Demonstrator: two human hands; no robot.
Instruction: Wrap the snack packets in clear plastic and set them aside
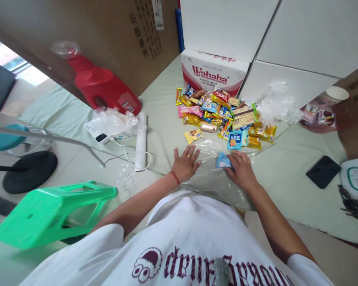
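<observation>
Pale green cloth — piled wrapped snacks, clear plastic, 1 Wahaha box, 1 red jug

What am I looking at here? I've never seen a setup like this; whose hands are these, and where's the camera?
There is no machine: these are a person's two bare hands. The single picture comes from a camera worn on that person's head, looking forward and down, so the white shirt with dark lettering is the wearer's own. The left hand rests flat, fingers spread, on clear, crinkled plastic film. The right hand holds a small light-blue wrapped packet. Beyond the hands, a heap of colourful wrapped snacks lies on a pale green covering, in front of a white and red cardboard box marked Wahaha. Farther left is a large red plastic jug.
</observation>
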